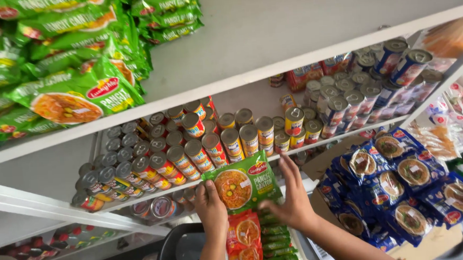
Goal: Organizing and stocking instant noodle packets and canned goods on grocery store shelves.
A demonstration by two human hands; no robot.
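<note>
**Green noodle packet held in both hands below the can shelf**

Green foil, with a picture of noodles on its front: the noodle packet [243, 183] sits between the two hands, lifted in front of the lower shelf edge. The left hand [210, 209] grips its left edge, fingers curled over the top corner. The right hand [293, 195] holds the right side, fingers spread up along the packet's edge and thumb beneath. Just under the packet stands a row of orange packets [244, 243] and more green ones [277, 243], packed upright.

Behind the hands, the white shelf [269, 35] carries a stack of matching green packets [64, 54] at its top left. The shelf below it holds rows of tin cans [190, 142] lying and standing close together. To the right, blue noodle packets [403, 179] lie heaped, well apart from the left hand and near the right forearm.
</note>
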